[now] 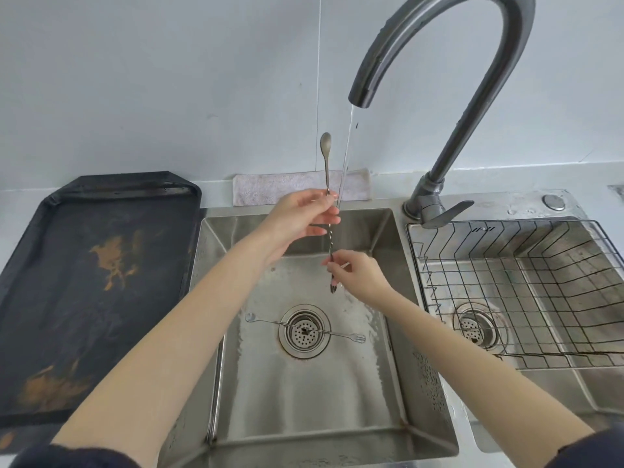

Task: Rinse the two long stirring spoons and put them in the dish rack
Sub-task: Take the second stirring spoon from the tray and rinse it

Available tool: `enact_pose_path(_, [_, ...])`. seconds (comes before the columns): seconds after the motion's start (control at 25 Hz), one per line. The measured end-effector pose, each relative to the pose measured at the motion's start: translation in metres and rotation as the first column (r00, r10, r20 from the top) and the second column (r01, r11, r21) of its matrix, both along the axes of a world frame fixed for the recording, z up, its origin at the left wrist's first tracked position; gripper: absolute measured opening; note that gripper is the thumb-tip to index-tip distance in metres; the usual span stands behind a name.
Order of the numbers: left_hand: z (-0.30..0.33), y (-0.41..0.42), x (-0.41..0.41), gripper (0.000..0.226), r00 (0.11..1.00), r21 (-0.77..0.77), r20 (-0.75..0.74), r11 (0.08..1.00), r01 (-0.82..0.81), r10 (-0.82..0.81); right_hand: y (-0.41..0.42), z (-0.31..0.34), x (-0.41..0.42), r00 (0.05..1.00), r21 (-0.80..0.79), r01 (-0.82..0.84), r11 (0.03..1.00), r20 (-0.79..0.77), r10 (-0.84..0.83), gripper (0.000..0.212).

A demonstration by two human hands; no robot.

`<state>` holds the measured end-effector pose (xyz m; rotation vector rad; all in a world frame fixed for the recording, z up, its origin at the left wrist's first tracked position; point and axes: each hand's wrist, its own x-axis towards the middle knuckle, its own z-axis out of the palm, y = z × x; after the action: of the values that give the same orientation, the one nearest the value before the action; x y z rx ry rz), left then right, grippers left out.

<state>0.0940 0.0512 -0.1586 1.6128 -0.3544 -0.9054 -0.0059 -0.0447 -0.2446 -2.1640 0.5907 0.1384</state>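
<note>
I hold one long twisted-stem stirring spoon (326,153) upright over the left sink basin (371,383), bowl end up, fork end down. My left hand (304,216) grips its upper stem. My right hand (358,273) pinches the lower stem near the fork tip. A thin stream of water (347,146) runs from the tap just right of the spoon and meets the stem near my left fingers. The second stirring spoon (263,321) lies flat on the basin floor, across the drain strainer (304,331). The wire dish rack (526,292) sits in the right basin, with nothing in it.
The tall curved faucet (449,79) arches over the left basin, its lever (445,214) at the base. A dark stained tray (94,285) lies on the counter to the left. A folded grey cloth (270,189) rests behind the sink against the wall.
</note>
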Motion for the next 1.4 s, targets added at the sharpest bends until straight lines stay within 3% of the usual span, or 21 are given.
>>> enact_pose_path(0.16, [0.003,-0.011,0.001,0.016,0.992,0.116,0.123,0.993,0.009,-0.023,0.004,-0.003,-0.008,0.995,0.151,0.083,0.985,0.046,-0.091,0.031])
enact_pose_path(0.28, [0.009,-0.019,0.002,0.019,0.968,0.129,0.251,0.992,-0.007,-0.026,0.005,-0.007,-0.012,0.992,0.182,0.122,0.976,0.011,-0.127,0.013])
enact_pose_path(0.36, [0.014,-0.024,0.003,0.023,0.947,0.129,0.32,0.991,-0.015,-0.028,0.003,-0.011,-0.013,0.988,0.19,0.151,0.97,-0.005,-0.153,0.012])
enact_pose_path(0.56, [0.022,-0.032,0.007,0.018,0.913,0.089,0.407,0.995,-0.054,0.013,0.0,-0.014,-0.015,0.976,0.179,0.216,0.96,-0.006,-0.218,0.015])
enact_pose_path(0.76, [0.028,-0.038,0.008,0.029,0.883,0.1,0.464,0.987,-0.127,0.066,0.0,-0.01,-0.009,0.963,0.134,0.26,0.956,0.031,-0.267,0.019])
enact_pose_path(0.92, [0.029,-0.041,0.01,0.015,0.814,0.093,0.574,0.981,-0.169,0.086,0.003,-0.01,-0.006,0.939,0.101,0.326,0.94,0.082,-0.335,0.017])
enact_pose_path(1.08, [0.029,-0.041,0.01,0.005,0.864,-0.02,0.479,0.986,-0.167,0.156,0.005,-0.007,-0.006,0.939,0.101,0.312,0.945,0.119,-0.323,0.015])
enact_pose_path(1.24, [0.03,-0.042,0.01,0.023,0.924,-0.062,0.367,0.994,-0.089,0.106,0.006,-0.008,-0.006,0.945,0.113,0.291,0.95,0.118,-0.303,0.012])
enact_pose_path(1.4, [0.035,-0.044,0.007,0.025,0.95,-0.038,0.308,0.998,-0.042,0.052,0.004,-0.006,-0.006,0.944,0.095,0.293,0.951,0.126,-0.304,0.016])
